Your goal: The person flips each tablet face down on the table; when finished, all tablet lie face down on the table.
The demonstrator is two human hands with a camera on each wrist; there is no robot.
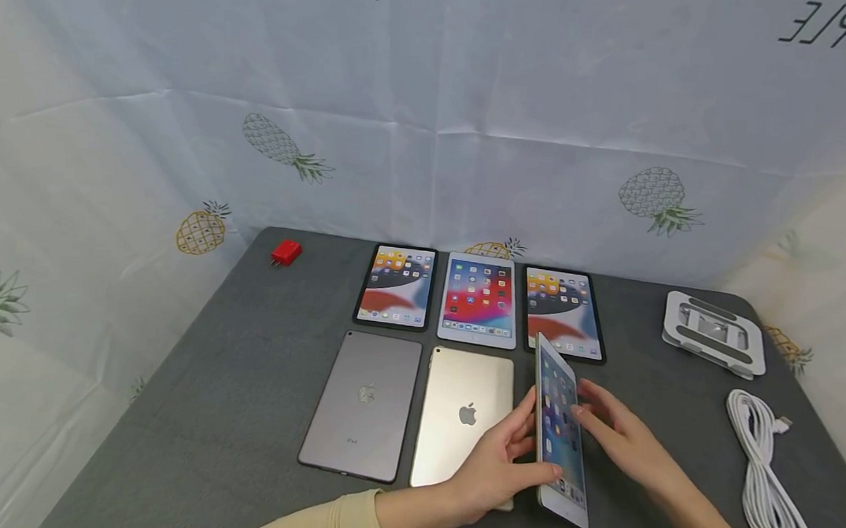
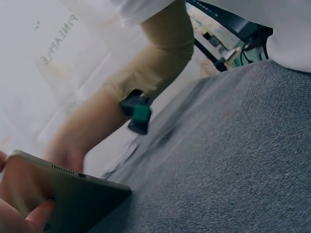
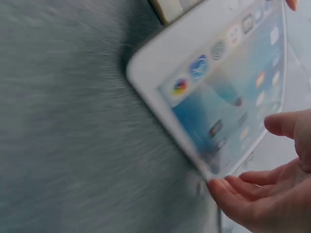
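Note:
My left hand (image 1: 495, 468) grips a white-framed tablet (image 1: 560, 435) by its left side, thumb on the front and fingers behind. The tablet stands tilted on its long edge, its lit screen facing right. In the right wrist view, the tablet's lower corner is right at the dark tabletop. My right hand (image 1: 631, 438) is at the tablet's right side. Its fingertips (image 3: 221, 189) touch the edge while its thumb stands apart from them over the screen side. A gold tablet (image 1: 466, 412) lies face down beside and partly under my left hand.
A grey tablet (image 1: 363, 403) lies face down at left. Behind are a black-framed tablet (image 1: 397, 286), a white tablet (image 1: 478, 298) and another black-framed tablet (image 1: 563, 309), screens lit. A red charger plug (image 1: 286, 252), folded white stand (image 1: 714, 332) and coiled white cable (image 1: 768, 484) lie farther out.

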